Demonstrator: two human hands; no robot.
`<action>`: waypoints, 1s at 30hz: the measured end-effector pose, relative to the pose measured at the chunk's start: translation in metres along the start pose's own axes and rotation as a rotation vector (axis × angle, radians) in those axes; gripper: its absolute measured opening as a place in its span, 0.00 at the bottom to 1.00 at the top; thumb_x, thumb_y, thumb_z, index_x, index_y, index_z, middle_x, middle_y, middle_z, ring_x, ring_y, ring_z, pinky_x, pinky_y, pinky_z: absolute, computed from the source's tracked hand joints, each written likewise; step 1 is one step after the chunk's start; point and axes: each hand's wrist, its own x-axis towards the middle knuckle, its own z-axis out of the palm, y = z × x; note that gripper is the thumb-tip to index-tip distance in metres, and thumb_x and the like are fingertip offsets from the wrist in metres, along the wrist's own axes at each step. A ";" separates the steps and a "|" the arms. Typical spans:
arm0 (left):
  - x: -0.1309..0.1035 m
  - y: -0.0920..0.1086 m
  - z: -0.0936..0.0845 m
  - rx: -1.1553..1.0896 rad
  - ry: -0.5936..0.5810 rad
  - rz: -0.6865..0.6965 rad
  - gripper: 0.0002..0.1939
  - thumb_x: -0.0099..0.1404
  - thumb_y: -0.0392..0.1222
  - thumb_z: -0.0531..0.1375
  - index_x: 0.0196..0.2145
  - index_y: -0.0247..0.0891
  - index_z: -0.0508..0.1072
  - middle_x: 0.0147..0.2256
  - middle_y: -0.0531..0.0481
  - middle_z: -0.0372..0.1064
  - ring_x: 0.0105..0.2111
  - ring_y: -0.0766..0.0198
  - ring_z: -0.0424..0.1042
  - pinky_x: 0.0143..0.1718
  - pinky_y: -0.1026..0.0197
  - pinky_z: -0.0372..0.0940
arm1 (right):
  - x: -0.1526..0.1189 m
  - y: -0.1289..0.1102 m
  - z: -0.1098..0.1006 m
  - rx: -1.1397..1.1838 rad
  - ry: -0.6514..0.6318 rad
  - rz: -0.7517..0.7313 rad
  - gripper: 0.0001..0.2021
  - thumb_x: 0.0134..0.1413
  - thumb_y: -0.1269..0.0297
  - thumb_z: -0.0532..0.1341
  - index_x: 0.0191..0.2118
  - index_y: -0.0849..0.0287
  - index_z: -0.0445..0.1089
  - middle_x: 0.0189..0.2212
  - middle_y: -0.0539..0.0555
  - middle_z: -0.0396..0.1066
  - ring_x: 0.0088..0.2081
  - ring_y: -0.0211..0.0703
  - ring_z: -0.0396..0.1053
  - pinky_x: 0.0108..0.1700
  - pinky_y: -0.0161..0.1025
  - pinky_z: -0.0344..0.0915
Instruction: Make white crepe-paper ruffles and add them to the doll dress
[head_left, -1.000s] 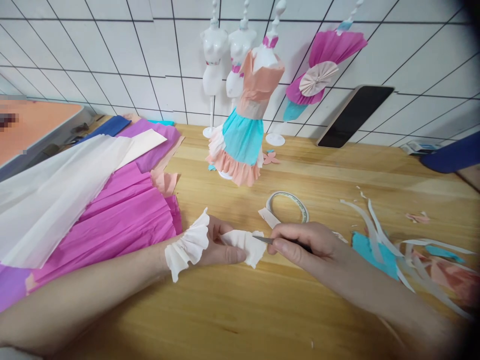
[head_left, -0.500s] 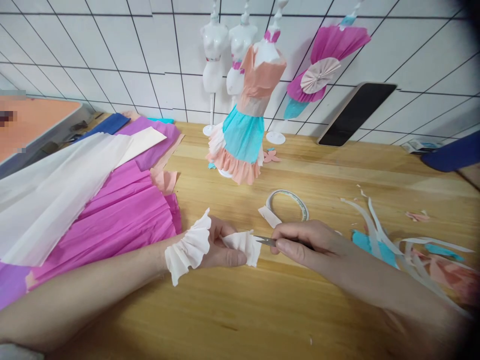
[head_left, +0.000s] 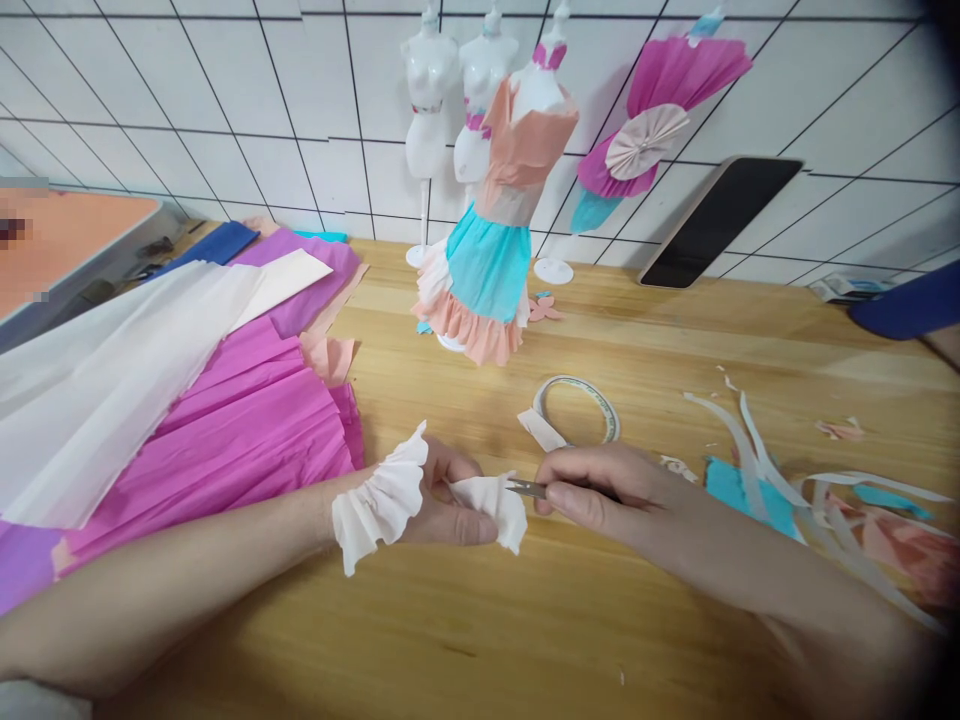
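My left hand (head_left: 454, 510) pinches a strip of pleated white paper (head_left: 386, 500); one part fans out over the wrist and the other sticks out past the thumb. In my right hand (head_left: 600, 490) is a small pair of scissors (head_left: 527, 488), mostly hidden by the fingers, with its tips touching the paper's right part. Behind the hands lies a roll of white tape (head_left: 611, 415) with a loose end. Farther back stands a mannequin in a peach and blue paper dress (head_left: 491, 265).
Pink paper (head_left: 247, 420) and white paper (head_left: 127, 370) lie at the left. Two bare mannequins (head_left: 427, 130), a pink-dressed one (head_left: 637, 150) and a phone (head_left: 720, 220) are at the tiled wall. Paper scraps (head_left: 750, 490) lie at the right.
The right part of the pleated paper has tilted and its end now droops more. The scissor tips have shifted slightly on it. The camera view has moved a little.
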 end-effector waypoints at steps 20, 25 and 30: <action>-0.005 0.013 -0.001 -0.032 -0.103 -0.037 0.10 0.51 0.43 0.61 0.21 0.33 0.68 0.20 0.54 0.58 0.23 0.69 0.57 0.23 0.65 0.53 | -0.001 -0.002 0.004 0.015 -0.029 -0.028 0.17 0.61 0.54 0.49 0.26 0.58 0.64 0.22 0.47 0.55 0.26 0.36 0.55 0.26 0.35 0.49; -0.005 0.014 -0.002 -0.053 -0.137 -0.056 0.10 0.52 0.42 0.61 0.21 0.33 0.68 0.20 0.54 0.57 0.23 0.69 0.56 0.22 0.66 0.51 | 0.000 0.004 0.007 0.028 -0.011 -0.063 0.17 0.61 0.54 0.50 0.28 0.58 0.66 0.23 0.47 0.59 0.27 0.37 0.57 0.26 0.35 0.51; -0.006 0.017 -0.003 -0.026 -0.177 -0.045 0.10 0.52 0.44 0.60 0.22 0.33 0.67 0.20 0.55 0.55 0.24 0.68 0.55 0.22 0.65 0.50 | 0.002 0.002 0.006 0.016 -0.031 -0.065 0.17 0.61 0.55 0.49 0.27 0.58 0.64 0.22 0.47 0.57 0.26 0.36 0.56 0.26 0.35 0.50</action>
